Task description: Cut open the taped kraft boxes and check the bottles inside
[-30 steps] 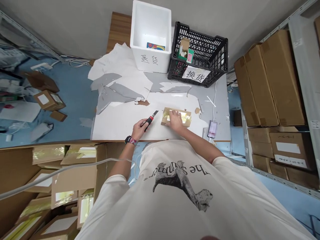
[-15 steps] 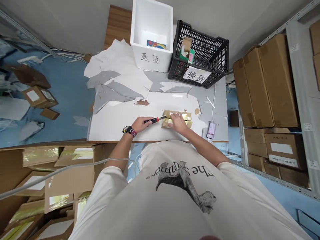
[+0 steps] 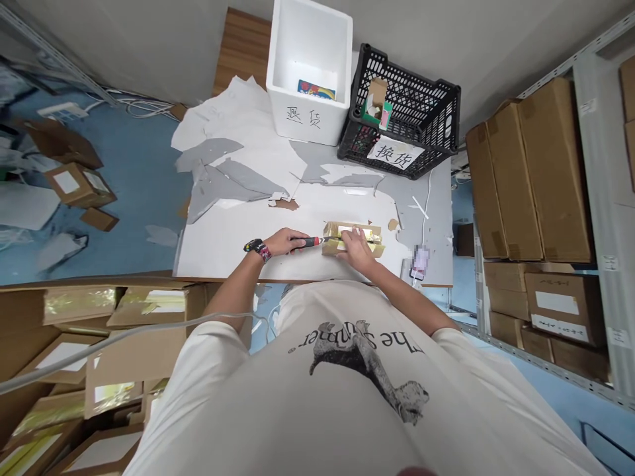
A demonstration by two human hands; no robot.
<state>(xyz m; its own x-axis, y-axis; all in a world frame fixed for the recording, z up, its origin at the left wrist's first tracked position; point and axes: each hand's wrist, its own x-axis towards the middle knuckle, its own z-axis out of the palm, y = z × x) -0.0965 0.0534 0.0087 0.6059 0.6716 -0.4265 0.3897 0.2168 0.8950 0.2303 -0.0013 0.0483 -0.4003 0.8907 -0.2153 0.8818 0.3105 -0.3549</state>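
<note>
While the left hand (image 3: pixel 282 242) clenches a red-and-black utility knife (image 3: pixel 310 242), its blade reaches onto the near end of a small cardboard parcel (image 3: pixel 368 233) banded with shiny yellow tape. The right hand (image 3: pixel 356 249) lies on top of that parcel, fingers spread and pressing down rather than gripping, just beside the knife tip. The parcel sits flat near the front edge of the bench (image 3: pixel 233 246), which is covered in torn white and grey sheeting. A wristwatch (image 3: pixel 256 250) with a patterned strap circles the left wrist. Farther forward on the bench stand a white foam box (image 3: pixel 303 118) marked with handwritten characters and a black plastic crate (image 3: pixel 421 86) with a paper label, holding small packets. To the right, a white cable (image 3: pixel 424 198) runs down beside a pixelated object (image 3: pixel 419 262) lying at the bench's edge. Brown cartons (image 3: pixel 526 178) fill the metal shelf on the right, and more open cartons (image 3: pixel 133 350) lie below the bench on the left.
</note>
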